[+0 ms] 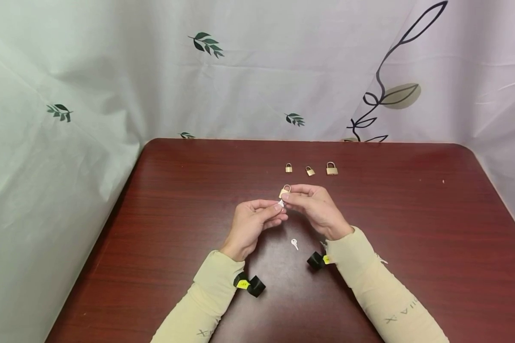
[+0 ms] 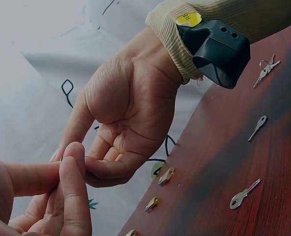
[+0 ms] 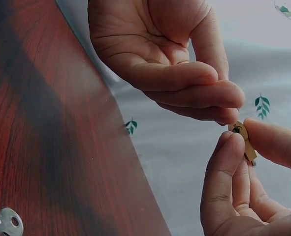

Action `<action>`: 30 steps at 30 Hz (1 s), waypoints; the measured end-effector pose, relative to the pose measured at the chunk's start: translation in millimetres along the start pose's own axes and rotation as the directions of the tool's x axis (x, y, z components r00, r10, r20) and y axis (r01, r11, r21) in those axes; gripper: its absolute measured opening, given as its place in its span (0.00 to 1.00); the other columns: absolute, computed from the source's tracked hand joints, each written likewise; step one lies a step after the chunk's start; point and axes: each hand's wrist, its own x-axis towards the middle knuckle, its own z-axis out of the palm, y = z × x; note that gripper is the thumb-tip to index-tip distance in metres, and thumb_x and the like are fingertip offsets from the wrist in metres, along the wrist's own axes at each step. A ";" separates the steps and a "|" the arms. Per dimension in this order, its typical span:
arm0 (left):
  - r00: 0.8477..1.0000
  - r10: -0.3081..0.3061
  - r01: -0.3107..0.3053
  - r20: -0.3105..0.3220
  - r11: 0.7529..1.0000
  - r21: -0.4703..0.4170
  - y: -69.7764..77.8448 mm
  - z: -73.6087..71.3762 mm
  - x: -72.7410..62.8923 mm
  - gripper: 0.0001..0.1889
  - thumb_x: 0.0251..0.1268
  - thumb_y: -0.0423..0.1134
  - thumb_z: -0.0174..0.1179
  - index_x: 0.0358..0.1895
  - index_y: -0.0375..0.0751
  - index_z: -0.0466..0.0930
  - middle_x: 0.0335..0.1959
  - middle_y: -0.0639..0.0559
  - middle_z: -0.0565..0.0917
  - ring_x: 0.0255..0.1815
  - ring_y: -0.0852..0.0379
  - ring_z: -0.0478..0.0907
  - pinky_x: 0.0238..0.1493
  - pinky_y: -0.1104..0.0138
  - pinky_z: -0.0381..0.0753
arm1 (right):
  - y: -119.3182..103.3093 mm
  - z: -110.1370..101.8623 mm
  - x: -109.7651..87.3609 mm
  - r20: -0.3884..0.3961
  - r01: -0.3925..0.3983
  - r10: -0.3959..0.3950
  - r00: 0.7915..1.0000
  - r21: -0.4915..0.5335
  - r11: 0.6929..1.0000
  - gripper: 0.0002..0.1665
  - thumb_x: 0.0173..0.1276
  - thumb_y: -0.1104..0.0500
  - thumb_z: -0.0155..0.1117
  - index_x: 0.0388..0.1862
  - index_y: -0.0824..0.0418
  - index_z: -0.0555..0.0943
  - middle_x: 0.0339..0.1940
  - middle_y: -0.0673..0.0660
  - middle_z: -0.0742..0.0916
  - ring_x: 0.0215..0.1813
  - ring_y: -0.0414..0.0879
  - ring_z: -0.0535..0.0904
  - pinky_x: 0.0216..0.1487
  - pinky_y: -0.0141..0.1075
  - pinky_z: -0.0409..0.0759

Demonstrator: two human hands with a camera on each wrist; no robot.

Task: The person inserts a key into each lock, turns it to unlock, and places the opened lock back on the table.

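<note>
In the head view my right hand (image 1: 319,209) pinches a small brass padlock (image 1: 284,191) between thumb and fingers, shackle upward. Just below it, my left hand (image 1: 255,221) pinches a small silver key (image 1: 281,203) between thumb and forefinger, right at the padlock's underside. The right wrist view shows the padlock's keyhole end (image 3: 238,130) facing the left fingers, which hide the key there. A loose silver key (image 1: 294,244) lies on the table between my forearms.
Three more brass padlocks stand apart in a row near the table's back: a small one (image 1: 289,168), another small one (image 1: 310,170) and a larger one (image 1: 332,168). The left wrist view shows ringed keys (image 2: 267,70) on the dark red table (image 2: 209,172). A patterned curtain (image 1: 249,95) hangs behind.
</note>
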 end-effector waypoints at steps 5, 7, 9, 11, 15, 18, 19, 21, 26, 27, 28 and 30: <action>1.000 -0.002 0.002 -0.004 1.000 -0.004 -0.1 0.4 -0.8 0.11 0.66 0.23 0.62 0.48 0.18 0.80 0.30 0.44 0.88 0.29 0.56 0.88 0.38 0.67 0.86 | 0.6 -0.3 -0.5 0.003 0.003 -0.003 1.000 -0.008 1.000 0.09 0.66 0.70 0.66 0.44 0.69 0.79 0.32 0.51 0.88 0.34 0.38 0.84 0.45 0.34 0.83; 1.000 -0.002 0.002 -0.004 1.000 -0.005 -0.3 0.3 -0.8 0.11 0.66 0.23 0.62 0.48 0.18 0.80 0.30 0.44 0.88 0.29 0.56 0.88 0.38 0.66 0.86 | 0.7 -0.4 -0.6 0.006 0.006 -0.006 1.000 -0.010 1.000 0.09 0.66 0.70 0.66 0.44 0.69 0.79 0.32 0.51 0.88 0.33 0.38 0.84 0.45 0.33 0.83; 1.000 -0.003 0.003 -0.004 1.000 -0.007 -0.7 0.1 -0.6 0.11 0.66 0.23 0.62 0.48 0.18 0.80 0.30 0.44 0.88 0.29 0.56 0.87 0.38 0.66 0.86 | 0.7 -0.4 -0.9 0.010 0.009 -0.009 1.000 -0.012 1.000 0.09 0.67 0.70 0.66 0.45 0.69 0.79 0.33 0.51 0.88 0.34 0.38 0.84 0.45 0.33 0.83; 1.000 -0.003 0.003 -0.003 1.000 -0.007 -1.1 -0.2 -0.2 0.11 0.66 0.23 0.62 0.48 0.18 0.80 0.29 0.44 0.88 0.29 0.57 0.87 0.38 0.67 0.86 | 0.9 -0.3 -0.8 0.015 0.011 -0.011 1.000 -0.016 1.000 0.09 0.67 0.70 0.66 0.46 0.70 0.80 0.33 0.51 0.88 0.34 0.38 0.85 0.45 0.33 0.84; 1.000 -0.004 0.004 -0.002 1.000 -0.011 -1.4 -0.5 0.4 0.11 0.66 0.23 0.62 0.48 0.18 0.80 0.29 0.44 0.88 0.29 0.57 0.87 0.37 0.67 0.86 | 0.7 0.2 -0.6 0.026 0.018 -0.018 1.000 -0.013 1.000 0.09 0.67 0.71 0.65 0.46 0.70 0.81 0.33 0.51 0.89 0.34 0.38 0.85 0.45 0.33 0.84; 1.000 -0.004 0.004 -0.004 1.000 -0.009 -1.2 -0.7 0.1 0.11 0.66 0.23 0.62 0.48 0.18 0.80 0.29 0.44 0.88 0.29 0.57 0.87 0.37 0.67 0.86 | 0.4 0.5 -0.8 0.030 0.023 -0.023 0.999 -0.011 1.000 0.08 0.67 0.71 0.65 0.45 0.69 0.81 0.33 0.51 0.89 0.34 0.38 0.85 0.44 0.33 0.84; 1.000 -0.005 0.004 -0.004 1.000 -0.007 -1.1 -0.8 0.0 0.11 0.66 0.23 0.62 0.47 0.18 0.80 0.29 0.44 0.88 0.29 0.57 0.87 0.37 0.67 0.86 | 0.3 0.7 -0.8 0.030 0.024 -0.024 0.999 -0.011 1.000 0.07 0.67 0.71 0.65 0.44 0.69 0.81 0.33 0.51 0.89 0.34 0.38 0.85 0.44 0.32 0.84; 1.000 -0.004 0.004 -0.005 1.000 -0.004 -1.1 -0.9 -0.1 0.10 0.66 0.23 0.62 0.47 0.18 0.80 0.29 0.44 0.88 0.29 0.57 0.87 0.37 0.67 0.86 | 0.3 0.5 -0.8 0.034 0.027 -0.027 0.999 -0.012 1.000 0.07 0.67 0.71 0.65 0.44 0.69 0.81 0.33 0.51 0.89 0.34 0.38 0.85 0.44 0.32 0.84; 1.000 -0.007 0.007 -0.006 1.000 0.001 -1.2 -1.1 -0.3 0.10 0.65 0.23 0.62 0.47 0.18 0.80 0.29 0.44 0.88 0.29 0.57 0.87 0.36 0.67 0.86 | 0.8 -0.5 -0.6 0.038 0.030 -0.029 0.999 -0.016 0.999 0.07 0.67 0.71 0.64 0.44 0.69 0.81 0.33 0.51 0.89 0.35 0.38 0.85 0.44 0.32 0.84; 1.000 -0.008 0.008 -0.006 1.000 0.002 -1.2 -1.1 -0.3 0.10 0.65 0.23 0.62 0.47 0.18 0.81 0.29 0.44 0.88 0.29 0.57 0.87 0.37 0.67 0.86 | 1.0 -0.8 -0.5 0.038 0.031 -0.030 0.999 -0.019 0.999 0.08 0.67 0.71 0.64 0.44 0.70 0.81 0.33 0.51 0.89 0.35 0.38 0.85 0.44 0.32 0.84; 1.000 -0.009 0.009 -0.005 1.000 0.002 -1.3 -1.1 -0.3 0.10 0.66 0.23 0.62 0.47 0.18 0.81 0.29 0.44 0.88 0.29 0.57 0.87 0.37 0.67 0.86 | 1.0 -0.7 -0.6 0.036 0.031 -0.031 0.999 -0.020 0.999 0.08 0.67 0.72 0.64 0.45 0.71 0.80 0.33 0.51 0.89 0.35 0.38 0.85 0.44 0.32 0.84; 1.000 -0.010 0.010 -0.004 1.000 0.002 -1.4 -1.0 0.0 0.10 0.66 0.23 0.62 0.47 0.18 0.81 0.29 0.44 0.88 0.29 0.57 0.87 0.37 0.67 0.86 | 0.9 -0.7 -0.5 0.034 0.033 -0.032 0.999 -0.026 0.999 0.09 0.67 0.72 0.64 0.46 0.72 0.79 0.33 0.50 0.89 0.35 0.37 0.85 0.44 0.32 0.83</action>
